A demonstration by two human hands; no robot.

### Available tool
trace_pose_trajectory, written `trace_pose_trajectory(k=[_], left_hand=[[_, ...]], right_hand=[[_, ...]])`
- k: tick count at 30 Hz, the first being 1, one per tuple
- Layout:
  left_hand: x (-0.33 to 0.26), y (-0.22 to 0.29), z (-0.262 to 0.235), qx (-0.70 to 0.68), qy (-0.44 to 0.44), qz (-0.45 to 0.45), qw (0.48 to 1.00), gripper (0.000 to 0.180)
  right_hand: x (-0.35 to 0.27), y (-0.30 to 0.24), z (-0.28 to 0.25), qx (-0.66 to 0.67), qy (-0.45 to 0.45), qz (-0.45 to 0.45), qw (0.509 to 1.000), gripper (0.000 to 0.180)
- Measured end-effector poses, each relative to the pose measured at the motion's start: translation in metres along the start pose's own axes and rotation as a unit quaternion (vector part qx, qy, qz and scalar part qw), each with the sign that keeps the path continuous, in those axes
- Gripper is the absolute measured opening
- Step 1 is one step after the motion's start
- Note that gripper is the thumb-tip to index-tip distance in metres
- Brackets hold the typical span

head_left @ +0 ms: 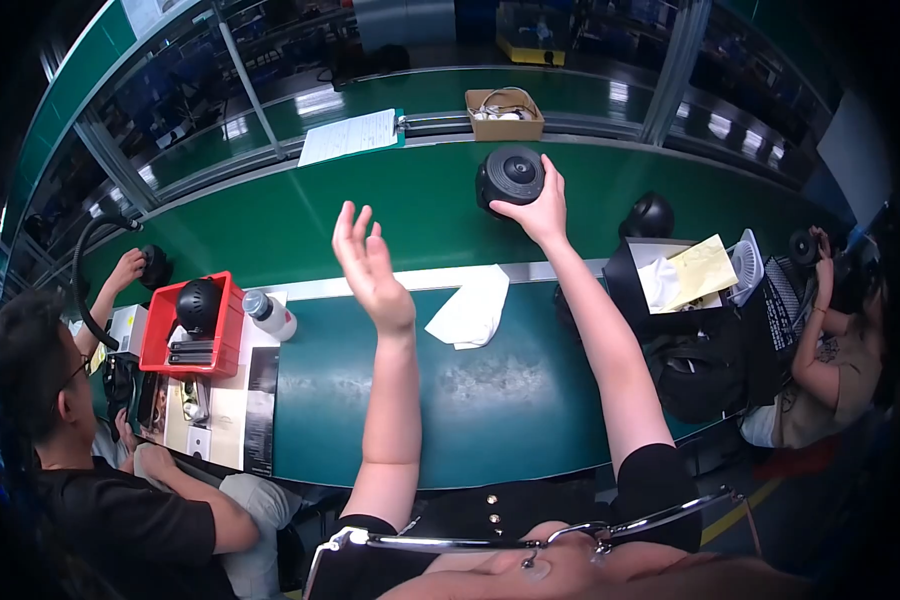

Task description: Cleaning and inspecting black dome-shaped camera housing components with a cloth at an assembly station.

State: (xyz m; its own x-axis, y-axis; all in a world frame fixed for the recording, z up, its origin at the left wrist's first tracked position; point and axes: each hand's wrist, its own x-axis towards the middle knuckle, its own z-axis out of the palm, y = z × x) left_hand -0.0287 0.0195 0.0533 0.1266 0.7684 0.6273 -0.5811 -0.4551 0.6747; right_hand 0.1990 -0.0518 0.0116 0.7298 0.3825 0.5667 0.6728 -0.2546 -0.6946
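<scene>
My right hand (538,206) is wrapped round the side of a black round device with a ringed, lens-like face (513,172), at the far side of the green bench. The face points up toward me; whether its base rests on the surface I cannot tell. My left hand (372,265) is raised over the bench with fingers apart and nothing in it. Below and between my forearms a crumpled white cloth or paper (472,308) lies on the green mat (350,400).
Left: a red bin (232,330) with black parts, a bottle (270,315) and a seated person (100,480). Right: a dark box (625,275) with papers, a black round device (648,215) and another person (830,370). Behind: a clipboard (350,138) and a small cardboard box (505,128).
</scene>
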Motion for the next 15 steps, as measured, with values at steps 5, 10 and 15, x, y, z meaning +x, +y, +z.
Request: trace_pose_trajectory(k=[5,10,15], left_hand=[[0.003,0.000,-0.007,0.001,0.028,0.031,0.999,0.036],[0.004,0.001,-0.008,-0.010,0.031,-0.021,0.999,0.033],[0.008,0.004,-0.016,-0.010,0.037,-0.012,0.999,0.032]], right_hand=[[0.004,0.041,0.026,-0.061,-0.043,0.075,0.994,0.113],[0.039,0.078,0.016,-0.159,-0.175,0.048,0.971,0.122],[0.081,0.071,-0.068,-0.464,-0.054,0.282,0.838,0.078]])
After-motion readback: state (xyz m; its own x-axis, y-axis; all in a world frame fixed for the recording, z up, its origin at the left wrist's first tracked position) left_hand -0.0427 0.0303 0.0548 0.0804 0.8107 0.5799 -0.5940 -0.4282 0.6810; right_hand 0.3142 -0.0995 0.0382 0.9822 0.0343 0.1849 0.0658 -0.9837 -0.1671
